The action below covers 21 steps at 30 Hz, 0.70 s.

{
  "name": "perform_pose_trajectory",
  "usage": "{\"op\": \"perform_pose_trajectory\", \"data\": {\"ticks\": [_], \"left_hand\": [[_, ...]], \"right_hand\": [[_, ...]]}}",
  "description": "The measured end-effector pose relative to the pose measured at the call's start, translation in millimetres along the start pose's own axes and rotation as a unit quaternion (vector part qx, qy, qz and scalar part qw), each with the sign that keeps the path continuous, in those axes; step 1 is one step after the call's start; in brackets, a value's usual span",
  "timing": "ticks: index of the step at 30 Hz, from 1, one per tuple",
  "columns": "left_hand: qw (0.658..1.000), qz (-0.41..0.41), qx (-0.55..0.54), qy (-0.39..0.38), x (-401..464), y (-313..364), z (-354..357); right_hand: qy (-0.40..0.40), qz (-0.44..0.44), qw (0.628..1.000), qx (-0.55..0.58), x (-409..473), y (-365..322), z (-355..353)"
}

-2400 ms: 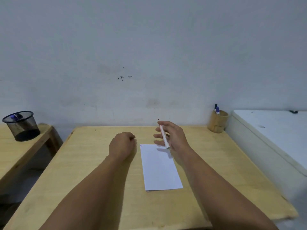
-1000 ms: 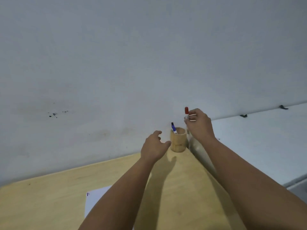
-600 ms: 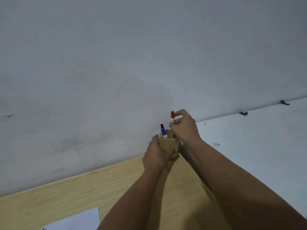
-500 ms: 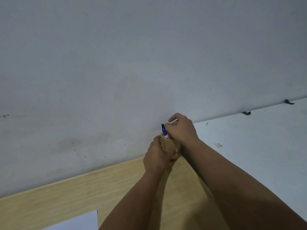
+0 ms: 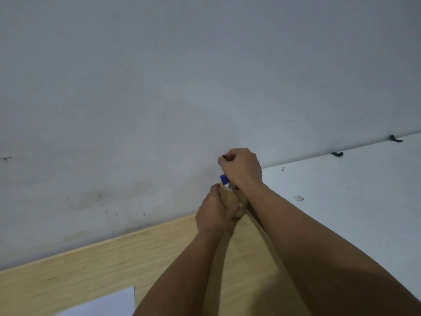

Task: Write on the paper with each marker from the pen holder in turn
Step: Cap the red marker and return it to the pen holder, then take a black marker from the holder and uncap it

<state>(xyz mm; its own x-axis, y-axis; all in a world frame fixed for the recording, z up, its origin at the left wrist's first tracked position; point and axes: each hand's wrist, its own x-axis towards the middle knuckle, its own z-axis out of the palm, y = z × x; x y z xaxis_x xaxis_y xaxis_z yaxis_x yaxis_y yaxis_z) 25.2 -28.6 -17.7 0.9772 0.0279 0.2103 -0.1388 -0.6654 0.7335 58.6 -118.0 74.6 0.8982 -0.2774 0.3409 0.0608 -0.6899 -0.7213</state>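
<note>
Since half a second back your right hand (image 5: 241,168) went from dropping the red marker in the holder (image 5: 230,198) to fisting up over it, a dark tip poking out on top, so you're likely pulling the next marker. Left hand (image 5: 216,215) is wrapped round the holder at the desk's (image 5: 95,267) far right corner. Blue marker (image 5: 224,180) stands inside. Paper (image 5: 107,303) waits near left.

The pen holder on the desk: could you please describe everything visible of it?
The pen holder is a small, light wooden-looking cup standing upright at the desk's far right corner by the wall. The left hand wraps its side; the right hand is fisted above its mouth. A blue-capped marker sticks out.
</note>
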Motion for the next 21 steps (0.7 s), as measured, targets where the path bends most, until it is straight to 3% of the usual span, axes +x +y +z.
{"op": "perform_pose_trajectory", "data": {"ticks": [7,10,16,21], "left_hand": [[0.997,0.016,0.068,0.042,-18,8,-55],[0.995,0.019,0.068,0.068,-34,11,-98],[0.993,0.008,0.057,0.104,-79,8,-189],[0.992,-0.021,0.021,0.121,-136,-26,-246]], "right_hand": [[0.122,-0.122,0.981,0.085,-17,-47,-42],[0.121,-0.134,0.972,0.150,-35,-75,-60],[-0.075,-0.023,0.942,0.325,-108,-112,-67],[-0.236,0.097,0.922,0.293,-190,-116,-33]]}}
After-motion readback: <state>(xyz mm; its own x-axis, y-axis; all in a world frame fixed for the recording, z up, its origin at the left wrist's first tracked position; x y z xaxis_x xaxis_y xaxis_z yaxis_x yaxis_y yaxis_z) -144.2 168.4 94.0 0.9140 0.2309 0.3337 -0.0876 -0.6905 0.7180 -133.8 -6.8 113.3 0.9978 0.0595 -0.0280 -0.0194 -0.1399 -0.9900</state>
